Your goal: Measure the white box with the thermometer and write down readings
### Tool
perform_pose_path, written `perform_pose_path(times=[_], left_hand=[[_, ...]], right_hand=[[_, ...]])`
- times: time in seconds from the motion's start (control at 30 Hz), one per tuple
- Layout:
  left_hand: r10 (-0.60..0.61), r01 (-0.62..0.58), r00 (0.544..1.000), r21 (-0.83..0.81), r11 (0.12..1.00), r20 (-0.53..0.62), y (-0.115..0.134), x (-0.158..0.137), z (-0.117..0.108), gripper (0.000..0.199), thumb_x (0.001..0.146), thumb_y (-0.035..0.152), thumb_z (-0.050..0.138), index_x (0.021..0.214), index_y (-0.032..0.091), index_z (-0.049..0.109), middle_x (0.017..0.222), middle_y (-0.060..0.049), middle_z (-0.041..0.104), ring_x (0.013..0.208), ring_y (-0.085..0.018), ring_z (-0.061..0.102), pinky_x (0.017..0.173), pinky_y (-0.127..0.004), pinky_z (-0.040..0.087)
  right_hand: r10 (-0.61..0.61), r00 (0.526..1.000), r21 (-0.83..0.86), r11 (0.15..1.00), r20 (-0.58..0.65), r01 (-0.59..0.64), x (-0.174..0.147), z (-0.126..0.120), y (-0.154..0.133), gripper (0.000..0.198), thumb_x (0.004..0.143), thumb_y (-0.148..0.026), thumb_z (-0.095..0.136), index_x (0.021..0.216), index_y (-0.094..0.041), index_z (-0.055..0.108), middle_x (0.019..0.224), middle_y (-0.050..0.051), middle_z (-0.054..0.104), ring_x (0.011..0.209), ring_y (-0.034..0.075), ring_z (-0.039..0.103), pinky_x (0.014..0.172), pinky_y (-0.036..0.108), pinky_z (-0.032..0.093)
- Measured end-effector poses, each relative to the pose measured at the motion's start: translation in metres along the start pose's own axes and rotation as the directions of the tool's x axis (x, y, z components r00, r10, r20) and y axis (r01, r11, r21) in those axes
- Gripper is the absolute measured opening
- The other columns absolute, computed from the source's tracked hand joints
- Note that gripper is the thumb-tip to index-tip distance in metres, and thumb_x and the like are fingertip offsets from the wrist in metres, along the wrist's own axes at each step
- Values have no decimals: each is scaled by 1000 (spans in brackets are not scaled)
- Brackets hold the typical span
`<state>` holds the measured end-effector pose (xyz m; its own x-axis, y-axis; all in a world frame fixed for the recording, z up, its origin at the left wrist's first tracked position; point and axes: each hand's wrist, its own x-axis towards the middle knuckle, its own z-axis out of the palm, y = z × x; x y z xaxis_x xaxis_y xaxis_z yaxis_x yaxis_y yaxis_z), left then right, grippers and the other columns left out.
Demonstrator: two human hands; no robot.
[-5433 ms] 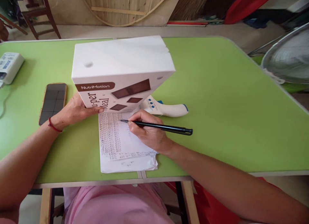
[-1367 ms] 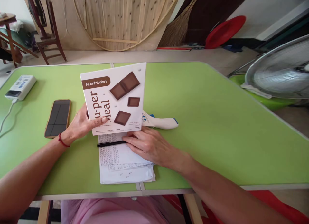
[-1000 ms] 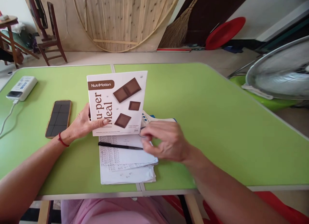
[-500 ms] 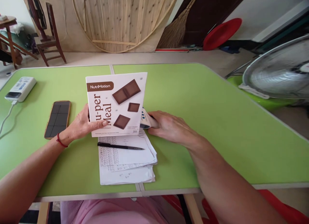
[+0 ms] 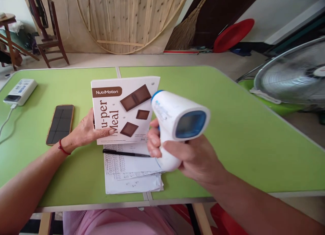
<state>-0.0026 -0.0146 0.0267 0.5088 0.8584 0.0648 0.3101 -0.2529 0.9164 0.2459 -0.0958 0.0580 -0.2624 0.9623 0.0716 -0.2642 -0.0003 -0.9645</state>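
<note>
**White box [image 5: 120, 110] and thermometer [image 5: 169, 110] in hand; several details obscured**

The left hand [image 5: 86, 127] pinches the white box at its lower left, thumb across the front, other fingers largely hidden behind. Whether its base touches the papers [image 5: 132, 172] cannot be determined. The right hand [image 5: 188, 155], fingers wrapped round the grip, holds the thermometer before the box, masking its right side. The display [image 5: 191, 124] faces the camera; any reading is illegible. The papers lie by the table's [image 5: 243, 133] near edge, far part hidden by the box, handwriting [image 5: 114, 162] too small to read. Across them lies a black pen [image 5: 124, 153]; contact with the right fingers is unconfirmed. Towards the left edge lie a phone [image 5: 61, 124] and power bank [image 5: 22, 92], its cable [image 5: 7, 119] cut off by the frame.
</note>
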Motion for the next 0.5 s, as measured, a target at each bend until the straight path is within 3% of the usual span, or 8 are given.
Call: perform_pose_path(times=[0.17,0.33,0.5], left_hand=[[64,-63,998,-18,998,19,-2,1,-1,65,75,49,81,124,18,52,111,-12,68,105,-32,65,83,-44,56],[119,-118,993,-42,992,20,-7,2,1,61,75,48,81,121,18,54,107,-11,67,100,-30,66,80,-43,57],[121,-119,993,-80,990,14,-12,2,2,60,76,46,81,121,18,53,106,-11,68,101,-30,65,79,-41,57]], right_hand=[[91,992,50,994,87,-95,9,18,10,14,73,-16,69,80,-21,57,64,-6,50,51,9,49,50,26,43],[44,998,120,992,52,-50,21,35,19,13,73,-18,68,79,-20,56,61,-6,52,52,9,49,52,26,42],[51,999,213,976,7,-52,22,39,27,19,73,-18,70,90,-22,62,62,-7,58,50,8,52,51,25,44]])
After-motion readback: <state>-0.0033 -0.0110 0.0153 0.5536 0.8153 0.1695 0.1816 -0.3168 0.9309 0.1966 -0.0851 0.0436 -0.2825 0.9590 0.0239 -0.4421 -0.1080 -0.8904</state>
